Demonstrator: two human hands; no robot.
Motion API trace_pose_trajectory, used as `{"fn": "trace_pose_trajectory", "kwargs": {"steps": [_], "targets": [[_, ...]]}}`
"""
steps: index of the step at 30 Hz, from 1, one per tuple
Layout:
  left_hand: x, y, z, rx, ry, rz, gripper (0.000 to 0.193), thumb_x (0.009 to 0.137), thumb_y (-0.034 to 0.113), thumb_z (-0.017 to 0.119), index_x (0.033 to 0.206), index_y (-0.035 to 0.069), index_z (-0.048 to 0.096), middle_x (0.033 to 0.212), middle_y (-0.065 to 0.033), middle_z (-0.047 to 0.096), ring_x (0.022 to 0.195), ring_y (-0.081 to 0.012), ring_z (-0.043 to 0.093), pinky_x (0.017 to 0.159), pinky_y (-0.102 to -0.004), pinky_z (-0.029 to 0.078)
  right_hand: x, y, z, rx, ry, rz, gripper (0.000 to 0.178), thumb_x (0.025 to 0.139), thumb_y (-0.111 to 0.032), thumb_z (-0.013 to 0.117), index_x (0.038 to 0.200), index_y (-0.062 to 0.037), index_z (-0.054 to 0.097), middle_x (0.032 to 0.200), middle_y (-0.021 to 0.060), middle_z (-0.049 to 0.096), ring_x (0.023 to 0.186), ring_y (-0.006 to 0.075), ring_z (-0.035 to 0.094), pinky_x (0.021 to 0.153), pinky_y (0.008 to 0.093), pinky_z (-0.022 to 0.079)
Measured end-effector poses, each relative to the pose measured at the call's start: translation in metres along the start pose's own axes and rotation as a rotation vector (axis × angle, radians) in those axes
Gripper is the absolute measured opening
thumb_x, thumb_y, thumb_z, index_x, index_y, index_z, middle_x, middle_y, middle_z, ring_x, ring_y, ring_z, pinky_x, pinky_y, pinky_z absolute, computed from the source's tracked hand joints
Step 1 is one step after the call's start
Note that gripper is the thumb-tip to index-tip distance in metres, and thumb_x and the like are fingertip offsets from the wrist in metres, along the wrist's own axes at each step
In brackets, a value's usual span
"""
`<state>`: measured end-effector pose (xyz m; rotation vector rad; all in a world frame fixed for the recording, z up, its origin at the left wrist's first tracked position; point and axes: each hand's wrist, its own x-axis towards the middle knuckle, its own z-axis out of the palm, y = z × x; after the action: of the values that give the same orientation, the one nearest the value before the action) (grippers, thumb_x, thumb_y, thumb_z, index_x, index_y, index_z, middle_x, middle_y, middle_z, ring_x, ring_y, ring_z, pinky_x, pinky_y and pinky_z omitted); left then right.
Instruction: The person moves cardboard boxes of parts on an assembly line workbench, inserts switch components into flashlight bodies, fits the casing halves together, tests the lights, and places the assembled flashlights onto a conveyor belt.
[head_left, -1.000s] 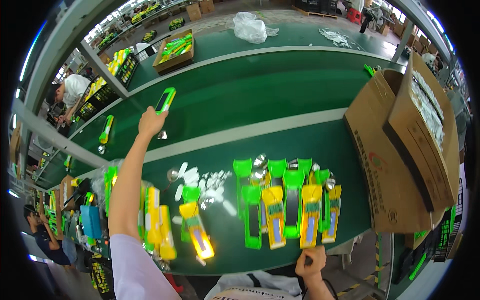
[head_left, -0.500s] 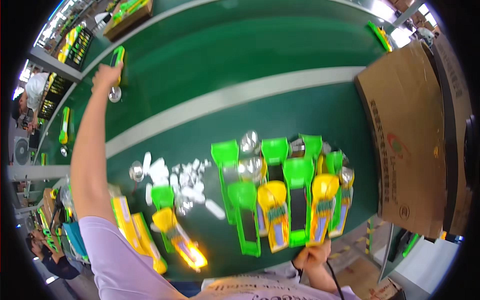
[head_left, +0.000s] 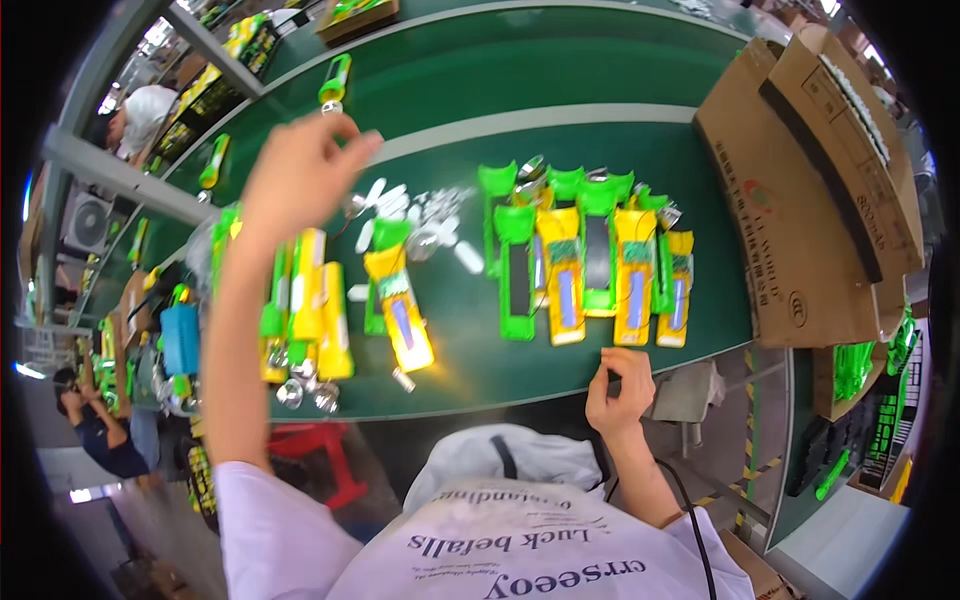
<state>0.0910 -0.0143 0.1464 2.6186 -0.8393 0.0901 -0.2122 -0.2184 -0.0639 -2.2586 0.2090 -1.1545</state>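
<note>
My left hand [head_left: 305,170] is raised over the left part of the green table, thumb and forefinger apart, holding nothing. Just beyond it, a green lamp body with a round clear end [head_left: 337,80] lies on the far green strip. Near the front edge my right hand [head_left: 622,390] is loosely closed, fingertips together, and nothing shows in them. In front of it lie several green frames with dark panels [head_left: 516,275] and yellow casings [head_left: 634,280] with circuit boards and purple strips. Left of these, a similar yellow casing [head_left: 400,310] glows brightly at its near end.
White oblong pieces [head_left: 468,257] lie scattered at mid-table. Several yellow and green housings [head_left: 335,320] with silvery round parts [head_left: 325,397] lie at the left. A large cardboard box [head_left: 770,200] stands at the right. Another person [head_left: 110,430] works at far left.
My left hand has let go of the green lamp body on the far strip and drawn back toward me. My right hand has come away from the yellow casing's near end. The view has shifted.
</note>
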Motion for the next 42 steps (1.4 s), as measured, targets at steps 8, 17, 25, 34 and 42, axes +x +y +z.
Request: {"fn": "trace_pose_trajectory", "kwargs": {"steps": [8,17,25,34,42], "targets": [[-0.194,-0.002,0.111,-0.041,0.283,-0.439,0.025,0.089,0.021,0.065,0.097,-0.002,0.062,0.072,-0.0155,0.065,0.066,-0.0325,0.063,0.063,-0.0430,0.047,0.017,-0.082,0.047,0.534,-0.434,0.464,0.025,0.082,-0.003,0.063,0.107,0.0011,0.060,0.101,0.0173,0.066,0.084,0.0273,0.067,0.073,0.0354,0.054],[-0.170,-0.031,0.138,0.054,0.140,-0.439,0.028,0.090,0.023,0.060,0.096,-0.005,0.060,0.096,-0.0241,0.061,0.087,-0.0443,0.061,0.075,-0.0506,0.049,0.063,-0.117,0.148,0.218,-0.733,0.612,0.064,0.076,-0.049,0.069,0.118,-0.0019,0.056,0.093,0.0136,0.070,0.087,0.0308,0.068,0.074,0.0424,0.051],[-0.178,-0.021,0.147,-0.047,0.178,-0.443,0.027,0.086,0.023,0.064,0.087,-0.004,0.060,0.085,-0.0207,0.063,0.082,-0.0397,0.061,0.076,-0.0476,0.048,0.063,-0.106,0.153,0.277,-0.636,0.653,0.040,0.068,-0.032,0.077,0.090,-0.0027,0.061,0.079,0.0114,0.069,0.071,0.0252,0.068,0.067,0.0370,0.052],[-0.187,0.004,0.153,-1.180,0.513,-0.629,0.014,0.098,0.012,0.044,0.102,0.000,0.050,0.086,-0.0147,0.061,0.059,-0.0185,0.064,0.049,-0.0266,0.050,0.046,-0.111,0.142,1.058,-0.403,1.073,0.035,0.080,-0.009,0.069,0.105,-0.0019,0.045,0.085,0.0094,0.065,0.073,0.0137,0.064,0.062,0.0272,0.050],[-0.203,0.023,0.140,-1.742,0.447,-0.416,0.044,0.101,0.015,0.044,0.144,0.006,0.037,0.116,-0.0093,0.059,0.082,-0.0154,0.060,0.072,-0.0301,0.049,0.037,-0.112,0.123,1.429,-0.303,1.197,0.038,0.099,-0.042,0.043,0.107,-0.0064,0.053,0.086,0.0071,0.060,0.069,0.0141,0.060,0.060,0.0284,0.051]]}}
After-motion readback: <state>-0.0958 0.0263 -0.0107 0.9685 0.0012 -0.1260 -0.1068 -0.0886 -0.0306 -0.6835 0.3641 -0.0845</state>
